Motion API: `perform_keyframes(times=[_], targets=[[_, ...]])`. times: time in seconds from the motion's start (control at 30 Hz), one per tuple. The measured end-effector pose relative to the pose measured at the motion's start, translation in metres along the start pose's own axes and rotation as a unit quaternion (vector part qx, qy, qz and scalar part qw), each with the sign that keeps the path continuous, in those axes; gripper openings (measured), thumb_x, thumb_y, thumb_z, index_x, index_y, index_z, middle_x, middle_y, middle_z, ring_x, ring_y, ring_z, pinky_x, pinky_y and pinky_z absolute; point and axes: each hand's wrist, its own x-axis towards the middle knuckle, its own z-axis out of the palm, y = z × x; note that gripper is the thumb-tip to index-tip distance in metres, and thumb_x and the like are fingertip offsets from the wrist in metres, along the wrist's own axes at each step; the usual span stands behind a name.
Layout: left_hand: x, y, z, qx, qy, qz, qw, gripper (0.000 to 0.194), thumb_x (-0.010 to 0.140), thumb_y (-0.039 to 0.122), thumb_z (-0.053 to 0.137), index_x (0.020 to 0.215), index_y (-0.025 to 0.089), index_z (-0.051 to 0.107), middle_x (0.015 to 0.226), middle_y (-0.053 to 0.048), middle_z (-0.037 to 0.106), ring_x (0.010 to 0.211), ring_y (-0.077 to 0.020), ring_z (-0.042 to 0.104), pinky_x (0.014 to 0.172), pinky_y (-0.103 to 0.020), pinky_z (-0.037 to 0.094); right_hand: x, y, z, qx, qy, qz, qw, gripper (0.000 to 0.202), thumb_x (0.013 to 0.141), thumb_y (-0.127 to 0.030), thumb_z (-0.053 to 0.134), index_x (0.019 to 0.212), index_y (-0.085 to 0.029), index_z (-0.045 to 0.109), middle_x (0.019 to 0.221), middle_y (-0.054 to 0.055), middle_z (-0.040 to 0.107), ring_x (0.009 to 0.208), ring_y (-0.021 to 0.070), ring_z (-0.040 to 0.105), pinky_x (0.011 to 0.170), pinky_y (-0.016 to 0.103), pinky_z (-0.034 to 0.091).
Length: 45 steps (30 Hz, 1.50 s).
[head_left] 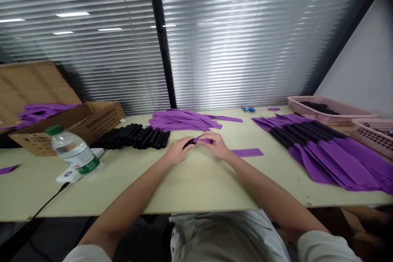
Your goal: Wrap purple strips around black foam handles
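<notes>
Over the middle of the table, my left hand (pixel 178 150) is closed round a black ridged tube (pixel 188 143), most of it hidden by the fingers. Pinched in my right hand (pixel 217 145) is a purple strip (pixel 205 141), its end meeting the tube's end. Whether the strip is inside the tube I cannot tell. Another purple strip (pixel 248 152) lies flat on the table, just right of my right hand. Behind both hands is a loose pile of purple strips (pixel 184 119).
Black tubes (pixel 138 136) lie in a row at left, beside an open cardboard box (pixel 104 116). A water bottle (pixel 75 151) stands near a white device (pixel 69 175) with a cable. At right lie purple strips with black tubes (pixel 331 151), before pink baskets (pixel 340 115).
</notes>
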Motion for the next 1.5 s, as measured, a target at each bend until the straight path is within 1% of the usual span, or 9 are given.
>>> perform_keyframes(times=[0.17,0.23,0.43,0.73,0.97,1.2,1.33,1.4,1.5], targets=[[0.001,0.000,0.000,-0.005,-0.016,-0.024,1.000,0.038,0.093,0.049,0.047,0.115,0.021,0.059,0.092,-0.004,0.070,0.085,-0.0217,0.066,0.077,-0.030,0.048,0.001,-0.003,-0.002,0.003,0.064,0.015,0.998,0.018,0.085,-0.040,0.067,0.085,-0.023,0.074,0.082,0.005,0.071,0.075,0.0189,0.062,0.070,0.034,0.049],[0.001,-0.001,0.000,-0.007,-0.011,-0.037,0.999,0.037,0.093,0.050,0.047,0.110,0.021,0.061,0.088,-0.003,0.069,0.080,-0.0205,0.065,0.073,-0.028,0.046,0.001,-0.001,-0.003,0.004,0.076,0.016,0.997,0.017,0.084,-0.038,0.069,0.084,-0.022,0.074,0.080,0.005,0.070,0.072,0.0180,0.061,0.067,0.033,0.048],[-0.001,-0.001,0.002,0.033,-0.005,-0.051,0.998,0.038,0.092,0.052,0.048,0.111,0.022,0.060,0.088,-0.004,0.069,0.081,-0.0222,0.064,0.071,-0.028,0.044,-0.001,0.004,-0.003,0.003,0.075,0.013,0.997,0.012,0.082,-0.035,0.071,0.082,-0.023,0.074,0.081,0.005,0.069,0.075,0.0186,0.062,0.070,0.034,0.049],[-0.002,-0.004,0.003,0.077,-0.009,-0.041,0.996,0.038,0.091,0.052,0.049,0.109,0.021,0.061,0.088,-0.005,0.069,0.081,-0.0225,0.065,0.070,-0.027,0.044,-0.002,-0.002,0.000,-0.006,0.061,-0.003,0.998,0.015,0.083,-0.037,0.070,0.080,-0.023,0.073,0.081,0.006,0.069,0.075,0.0190,0.063,0.071,0.035,0.051],[-0.003,-0.005,0.005,0.099,-0.019,-0.011,0.995,0.038,0.092,0.052,0.048,0.109,0.021,0.061,0.096,-0.007,0.070,0.087,-0.0233,0.066,0.074,-0.028,0.046,-0.005,-0.001,0.005,-0.001,0.043,-0.008,0.999,0.015,0.083,-0.037,0.070,0.079,-0.023,0.073,0.078,0.005,0.067,0.073,0.0184,0.063,0.069,0.035,0.051],[-0.001,-0.003,0.004,0.067,-0.003,-0.026,0.997,0.037,0.091,0.051,0.050,0.109,0.021,0.061,0.093,-0.006,0.070,0.085,-0.0232,0.065,0.073,-0.029,0.046,-0.006,0.000,0.007,-0.023,0.037,-0.025,0.999,0.013,0.088,-0.034,0.064,0.084,-0.023,0.069,0.079,0.004,0.064,0.073,0.0180,0.059,0.068,0.034,0.048],[0.002,-0.004,0.003,0.023,0.022,-0.037,0.999,0.037,0.091,0.051,0.049,0.108,0.020,0.062,0.088,-0.005,0.068,0.080,-0.0223,0.064,0.070,-0.028,0.045,-0.005,0.002,0.004,-0.051,0.037,0.022,0.998,0.019,0.088,-0.037,0.062,0.100,-0.023,0.066,0.090,0.004,0.065,0.066,0.0151,0.055,0.061,0.030,0.046],[0.002,-0.005,0.002,0.001,0.034,-0.034,0.999,0.037,0.091,0.050,0.049,0.110,0.020,0.061,0.086,-0.004,0.067,0.079,-0.0215,0.063,0.071,-0.028,0.044,-0.003,0.003,0.001,-0.051,0.038,0.045,0.997,0.026,0.088,-0.039,0.062,0.109,-0.024,0.064,0.100,0.005,0.067,0.073,0.0162,0.059,0.064,0.030,0.048],[0.002,-0.007,0.002,-0.006,0.039,-0.038,0.999,0.037,0.092,0.049,0.049,0.111,0.019,0.060,0.084,-0.003,0.067,0.077,-0.0205,0.062,0.071,-0.028,0.044,-0.001,0.005,-0.003,-0.039,0.039,0.040,0.998,0.028,0.089,-0.040,0.061,0.112,-0.025,0.064,0.108,0.005,0.067,0.095,0.0208,0.062,0.082,0.034,0.050]])
